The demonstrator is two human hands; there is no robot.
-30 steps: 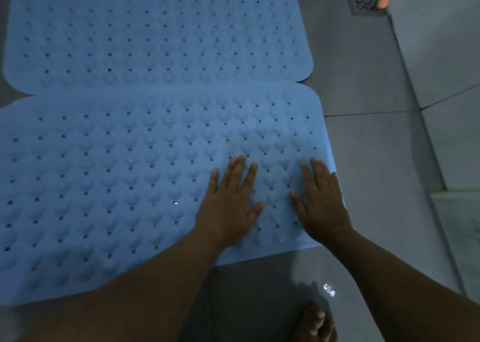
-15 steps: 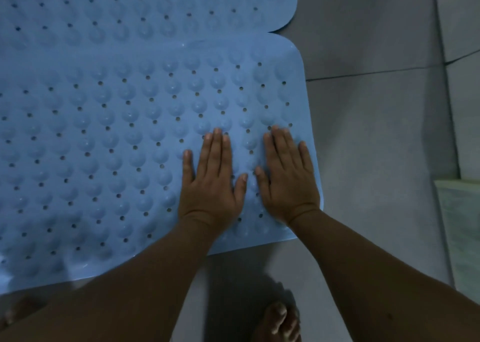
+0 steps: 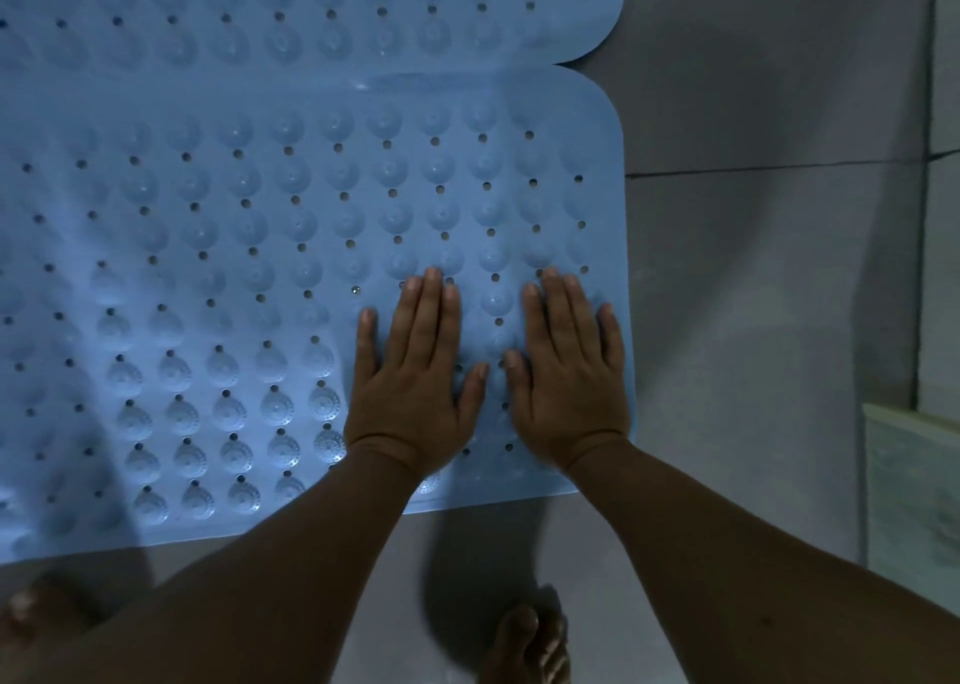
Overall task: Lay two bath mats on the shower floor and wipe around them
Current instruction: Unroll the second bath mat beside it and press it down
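Bath mats, two blue ones, lie edge to edge on the gray floor (image 3: 753, 319). Both hands, left hand (image 3: 415, 371) and right hand (image 3: 569, 371), press flat on the near mat (image 3: 260, 293), fingers spread out, gripping nothing; the far mat (image 3: 311, 18) lies untouched.

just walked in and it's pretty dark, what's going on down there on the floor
A person is pressing both bare hands flat on the nearer light blue rubber bath mat with bumps and drain holes, near its right edge. The left hand and right hand lie side by side, palms down, fingers straight. A second matching blue mat lies just beyond, edges meeting. Both rest on the grey tiled shower floor. A bare foot shows below. No wiping cloth is in view.
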